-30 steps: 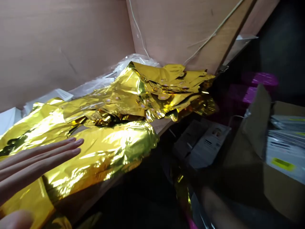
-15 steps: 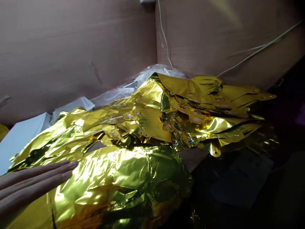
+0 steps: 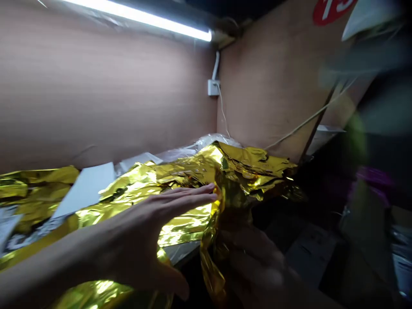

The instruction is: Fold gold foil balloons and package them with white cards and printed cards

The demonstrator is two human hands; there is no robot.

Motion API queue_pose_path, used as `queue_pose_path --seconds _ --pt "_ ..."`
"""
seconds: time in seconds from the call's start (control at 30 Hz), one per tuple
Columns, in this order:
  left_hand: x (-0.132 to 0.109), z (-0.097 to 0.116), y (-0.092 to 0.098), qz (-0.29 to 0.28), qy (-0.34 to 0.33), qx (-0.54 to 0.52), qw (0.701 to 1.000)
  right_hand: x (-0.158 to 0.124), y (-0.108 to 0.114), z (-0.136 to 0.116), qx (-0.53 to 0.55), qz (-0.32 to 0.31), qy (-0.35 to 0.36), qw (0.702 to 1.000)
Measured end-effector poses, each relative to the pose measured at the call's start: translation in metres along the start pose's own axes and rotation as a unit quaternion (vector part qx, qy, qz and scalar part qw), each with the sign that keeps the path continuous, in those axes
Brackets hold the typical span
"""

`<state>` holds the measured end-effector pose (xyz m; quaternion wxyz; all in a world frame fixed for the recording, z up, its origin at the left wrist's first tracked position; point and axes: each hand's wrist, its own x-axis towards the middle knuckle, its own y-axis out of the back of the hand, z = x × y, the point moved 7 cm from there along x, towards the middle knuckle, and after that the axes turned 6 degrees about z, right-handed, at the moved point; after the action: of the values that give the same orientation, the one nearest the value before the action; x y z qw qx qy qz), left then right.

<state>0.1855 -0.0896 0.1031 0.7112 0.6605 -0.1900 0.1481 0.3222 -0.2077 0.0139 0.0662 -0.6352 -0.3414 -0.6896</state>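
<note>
My left hand (image 3: 151, 231) reaches in from the left, its fingers stretched out and its thumb apart. Its fingertips touch or nearly touch a raised fold of a gold foil balloon (image 3: 210, 257). Low in the shadow, my right hand (image 3: 257, 257) is blurred, its fingers curled against the crumpled, hanging part of that balloon. Behind both hands lies a heap of flat gold foil balloons (image 3: 257, 161), with shiny, creased sheets overlapping. More gold foil spreads beneath my left forearm.
White flat packs (image 3: 88, 184) and clear plastic bags (image 3: 215, 139) lie along the back wall. Another gold foil pile (image 3: 48, 184) is at the left. A lit tube lamp (image 3: 144, 19) hangs above. A cord (image 3: 309, 120) crosses the right panel. Dark clutter fills the right side.
The view has tilted up, bringing the lamp into sight. My left hand has moved right across the foil. My right hand has appeared at the gathered balloon, which now hangs bunched.
</note>
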Motion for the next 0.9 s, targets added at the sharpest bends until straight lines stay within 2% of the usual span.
queue_pose_path --seconds 0.07,0.13,0.17,0.23,0.4,0.5,0.6,0.7,0.8,0.87,0.9 --pt "-0.001 0.008 0.022 0.089 -0.005 0.017 0.996 0.040 -0.010 -0.003 0.022 0.010 0.036 0.999" --pt "-0.011 0.007 0.042 0.168 -0.006 0.063 0.984 0.068 -0.020 -0.007 0.012 0.005 0.091 0.996" --pt "-0.018 0.005 0.048 0.189 -0.016 0.080 0.979 0.078 -0.023 -0.010 0.002 0.008 0.123 0.992" --pt "-0.035 0.000 0.054 0.195 -0.048 0.094 0.975 0.090 -0.029 -0.015 -0.016 0.023 0.180 0.983" --pt "-0.085 -0.024 0.063 0.242 -0.063 0.106 0.962 0.090 -0.057 -0.027 -0.039 0.056 0.285 0.956" --pt "-0.112 -0.037 0.067 0.270 -0.063 0.142 0.950 0.078 -0.081 -0.033 -0.034 0.032 0.331 0.943" --pt "-0.134 -0.051 0.064 0.263 -0.067 0.153 0.950 0.066 -0.103 -0.035 0.001 -0.033 0.377 0.926" --pt "-0.150 -0.078 0.054 0.194 -0.015 0.127 0.973 0.067 -0.131 -0.030 -0.015 -0.118 0.420 0.900" --pt "-0.158 -0.111 0.050 0.119 0.086 0.117 0.982 0.083 -0.178 -0.025 -0.027 -0.258 0.437 0.861" --pt "-0.153 -0.124 0.061 0.115 0.131 0.161 0.971 0.101 -0.216 -0.023 0.004 -0.360 0.418 0.834" --pt "-0.146 -0.128 0.070 0.128 0.157 0.192 0.960 0.112 -0.236 -0.020 0.009 -0.412 0.382 0.827"
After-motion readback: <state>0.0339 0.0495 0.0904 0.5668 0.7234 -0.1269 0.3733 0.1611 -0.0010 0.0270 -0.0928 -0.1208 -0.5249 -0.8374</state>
